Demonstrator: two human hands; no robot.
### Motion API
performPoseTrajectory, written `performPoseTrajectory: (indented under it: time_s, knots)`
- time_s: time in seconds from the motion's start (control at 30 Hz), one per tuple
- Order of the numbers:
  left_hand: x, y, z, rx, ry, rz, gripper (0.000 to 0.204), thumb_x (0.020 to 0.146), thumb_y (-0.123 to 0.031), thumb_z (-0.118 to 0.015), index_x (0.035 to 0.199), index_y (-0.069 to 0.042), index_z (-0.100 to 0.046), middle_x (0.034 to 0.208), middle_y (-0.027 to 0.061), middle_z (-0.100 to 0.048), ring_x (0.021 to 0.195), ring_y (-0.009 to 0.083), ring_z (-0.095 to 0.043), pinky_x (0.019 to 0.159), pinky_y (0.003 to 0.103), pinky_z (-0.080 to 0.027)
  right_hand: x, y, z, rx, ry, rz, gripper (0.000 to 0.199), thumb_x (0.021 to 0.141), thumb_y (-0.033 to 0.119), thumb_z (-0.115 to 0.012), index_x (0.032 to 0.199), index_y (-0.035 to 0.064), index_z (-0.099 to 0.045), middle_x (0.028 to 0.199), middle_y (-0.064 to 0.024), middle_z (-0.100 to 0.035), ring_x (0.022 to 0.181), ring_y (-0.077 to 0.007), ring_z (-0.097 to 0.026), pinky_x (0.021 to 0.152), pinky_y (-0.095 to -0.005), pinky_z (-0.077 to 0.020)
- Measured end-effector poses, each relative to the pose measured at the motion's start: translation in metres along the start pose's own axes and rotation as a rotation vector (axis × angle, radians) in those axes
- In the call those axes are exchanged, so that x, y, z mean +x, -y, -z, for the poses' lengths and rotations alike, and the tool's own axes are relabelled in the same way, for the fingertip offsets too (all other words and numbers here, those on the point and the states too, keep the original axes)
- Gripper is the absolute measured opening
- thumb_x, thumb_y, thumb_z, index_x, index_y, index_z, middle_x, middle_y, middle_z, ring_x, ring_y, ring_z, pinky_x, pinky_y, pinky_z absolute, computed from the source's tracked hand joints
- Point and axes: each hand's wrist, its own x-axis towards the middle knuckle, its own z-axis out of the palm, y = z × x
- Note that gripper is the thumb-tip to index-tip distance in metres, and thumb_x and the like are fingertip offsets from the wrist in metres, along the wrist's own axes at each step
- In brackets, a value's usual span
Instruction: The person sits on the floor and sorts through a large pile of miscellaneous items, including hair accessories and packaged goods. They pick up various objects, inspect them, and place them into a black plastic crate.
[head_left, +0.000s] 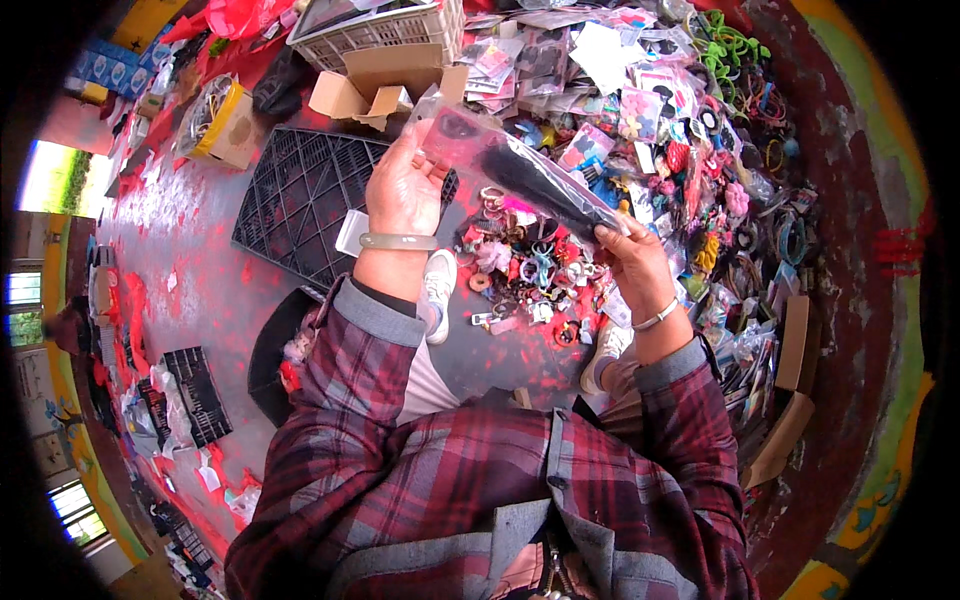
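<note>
Clear packet with black hairpiece (520,170), held between left hand (402,190), right hand (632,262)

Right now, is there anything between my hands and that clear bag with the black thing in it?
No. Both hands already grip the clear bag: the left hand at its upper end, the right hand at its lower end. Nothing sits between them and it.
</note>
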Motion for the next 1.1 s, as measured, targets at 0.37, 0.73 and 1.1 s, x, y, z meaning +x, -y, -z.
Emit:
performPoseTrajectory:
  time_s: [0.37,0.73,1.1]
  knots:
    - [-0.036,0.022,-0.046,-0.214,0.379,0.367,0.062,0.080,-0.050,-0.055,0.117,-0.001,-0.044,0.108,0.0122,-0.055,0.103,0.0254,-0.053,0.092,0.042,-0.043,-0.005,0.007,-0.019,-0.930,-0.214,1.114,0.040,0.070,-0.015,-0.052,0.105,0.0035,-0.061,0.118,-0.0131,-0.054,0.117,-0.0297,-0.046,0.097,-0.0355,-0.0370]
    - [-0.025,0.031,-0.029,0.030,0.153,0.213,0.028,0.087,-0.015,-0.053,0.111,-0.003,-0.049,0.108,0.0118,-0.057,0.100,0.0244,-0.055,0.089,0.041,-0.043,-0.004,0.001,-0.012,-0.953,-0.214,1.006,0.034,0.069,-0.014,-0.048,0.096,0.0016,-0.063,0.119,-0.0148,-0.052,0.118,-0.0333,-0.044,0.095,-0.0362,-0.0380]
    - [-0.033,0.036,-0.037,0.060,0.345,0.237,0.028,0.089,-0.011,-0.049,0.116,-0.004,-0.046,0.111,0.0069,-0.054,0.102,0.0206,-0.053,0.090,0.037,-0.043,-0.003,-0.001,-0.009,0.314,0.215,-0.132,0.055,0.076,0.017,-0.067,0.123,0.0014,-0.044,0.106,-0.0072,-0.057,0.095,-0.0171,-0.056,0.081,-0.0300,-0.0463]
